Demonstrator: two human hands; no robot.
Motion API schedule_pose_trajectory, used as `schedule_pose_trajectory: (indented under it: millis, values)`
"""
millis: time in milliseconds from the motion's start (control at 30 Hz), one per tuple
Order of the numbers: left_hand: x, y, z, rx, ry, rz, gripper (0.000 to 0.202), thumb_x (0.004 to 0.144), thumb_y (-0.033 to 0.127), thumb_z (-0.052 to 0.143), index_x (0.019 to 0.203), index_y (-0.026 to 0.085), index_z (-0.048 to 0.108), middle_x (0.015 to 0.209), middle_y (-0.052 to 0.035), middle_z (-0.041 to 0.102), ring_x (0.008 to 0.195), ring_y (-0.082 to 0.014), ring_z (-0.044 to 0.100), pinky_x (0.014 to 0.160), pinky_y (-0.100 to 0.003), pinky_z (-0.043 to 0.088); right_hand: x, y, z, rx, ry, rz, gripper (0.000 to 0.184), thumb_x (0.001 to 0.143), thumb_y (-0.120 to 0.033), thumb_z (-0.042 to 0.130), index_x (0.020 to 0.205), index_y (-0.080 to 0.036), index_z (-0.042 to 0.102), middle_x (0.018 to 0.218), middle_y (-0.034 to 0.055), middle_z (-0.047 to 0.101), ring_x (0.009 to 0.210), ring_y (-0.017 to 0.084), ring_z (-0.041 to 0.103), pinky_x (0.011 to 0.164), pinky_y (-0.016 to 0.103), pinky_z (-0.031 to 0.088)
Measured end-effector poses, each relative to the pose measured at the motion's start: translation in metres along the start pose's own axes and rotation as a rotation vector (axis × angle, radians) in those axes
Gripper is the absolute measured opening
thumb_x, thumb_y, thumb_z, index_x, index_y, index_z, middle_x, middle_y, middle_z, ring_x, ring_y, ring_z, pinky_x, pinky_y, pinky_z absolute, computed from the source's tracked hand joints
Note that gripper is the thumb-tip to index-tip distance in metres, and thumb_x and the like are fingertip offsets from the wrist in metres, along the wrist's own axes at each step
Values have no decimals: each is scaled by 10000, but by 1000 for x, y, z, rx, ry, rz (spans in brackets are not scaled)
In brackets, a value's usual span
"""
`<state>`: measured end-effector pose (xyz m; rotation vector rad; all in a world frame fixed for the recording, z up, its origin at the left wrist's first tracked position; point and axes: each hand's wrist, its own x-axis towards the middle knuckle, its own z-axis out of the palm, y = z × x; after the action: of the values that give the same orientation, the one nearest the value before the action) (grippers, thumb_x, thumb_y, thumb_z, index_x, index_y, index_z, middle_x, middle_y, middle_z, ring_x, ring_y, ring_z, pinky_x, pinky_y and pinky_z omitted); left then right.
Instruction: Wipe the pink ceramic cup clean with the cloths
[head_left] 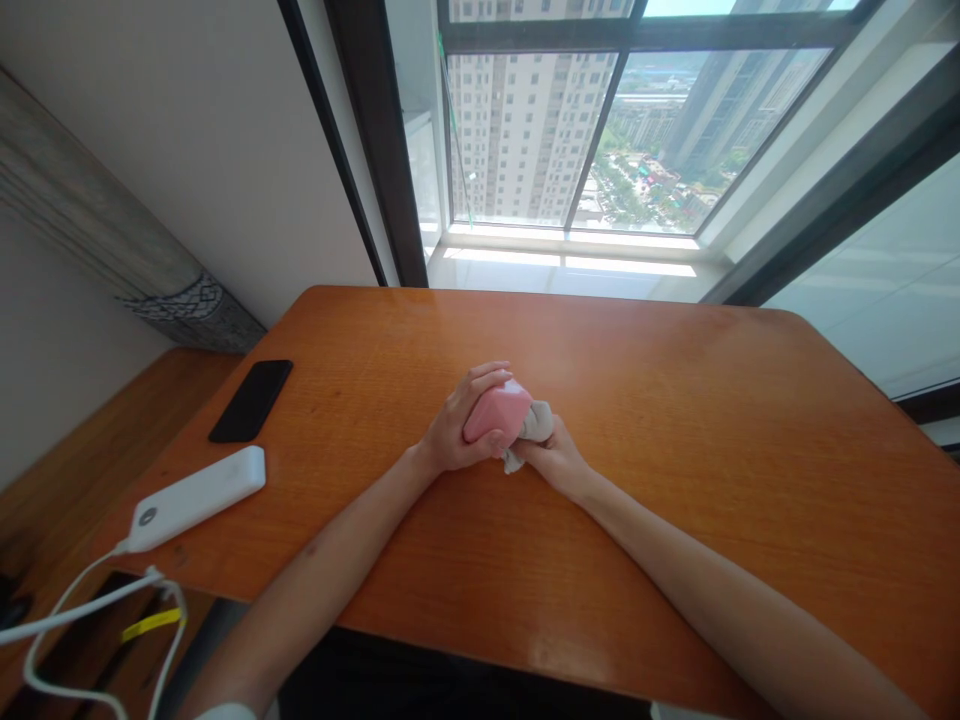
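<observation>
My left hand [455, 428] is wrapped around a small pink rounded object [499, 411], fingers curled over its top and thumb under it. My right hand [553, 457] is closed on a crumpled grey-white cloth [534, 428] pressed against the pink object's right side. Both hands meet just above the middle of an orange wooden table [675, 450].
A black phone [251, 400] lies flat at the table's left. A white power bank [196, 498] with a white cable [67, 615] sits near the front left corner. Large windows [570, 130] stand behind the table; a lower wooden surface [90, 450] is at the left.
</observation>
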<state>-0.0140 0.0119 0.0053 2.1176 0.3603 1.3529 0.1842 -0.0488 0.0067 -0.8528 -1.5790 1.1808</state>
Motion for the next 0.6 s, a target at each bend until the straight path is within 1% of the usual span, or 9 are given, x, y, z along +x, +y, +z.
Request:
schedule_pose_trajectory:
  millis: [100,200,300,400,500,567,600]
  values:
    - [0,2,0,-49,16,-29,663,1015,537,651,1591,230,539,1589,-203,590,1483,-405,559,1246,-601,447,-3,-1,-1,-212,-54,-142,183,995,-257,599,822,-216,640,717,20,694,593,160,614,575,273,516]
    - [1,6,0,-88,14,-92,606,1034,556,605,1543,227,581,1553,-182,639,1434,-394,608,1223,-569,471,-3,1,-4,-423,-118,-292,202,929,-160,598,739,-225,584,689,13,636,598,153,543,592,275,457]
    - [3,11,2,-114,-4,-184,581,1039,563,595,1509,221,616,1522,-157,679,1368,-373,658,1180,-520,500,-2,5,-7,-577,-190,-400,177,861,-90,610,747,-225,600,732,34,645,650,173,543,658,297,469]
    - [4,15,3,-143,6,-269,585,1038,571,599,1498,212,639,1493,-139,710,1277,-348,700,1118,-473,523,-1,7,-8,-635,-206,-437,182,848,-62,612,766,-224,618,757,47,655,672,182,538,697,308,475]
    - [6,18,5,-158,30,-322,612,1028,585,621,1511,209,644,1476,-128,724,1210,-329,711,1081,-446,524,-2,7,-6,-601,-152,-421,203,903,-82,577,761,-224,609,758,43,643,678,177,529,679,297,450]
    - [8,21,6,-198,33,-353,645,1028,612,615,1536,215,631,1511,-124,704,1238,-330,698,1102,-445,513,-3,6,-4,-540,-106,-393,244,960,-120,552,742,-226,580,746,30,622,659,165,515,649,289,423]
    - [9,22,6,-232,32,-364,662,1033,633,598,1552,224,622,1550,-121,679,1295,-339,678,1136,-451,501,-3,5,-4,-498,-86,-373,266,983,-149,553,730,-228,563,734,21,611,644,157,507,636,286,412]
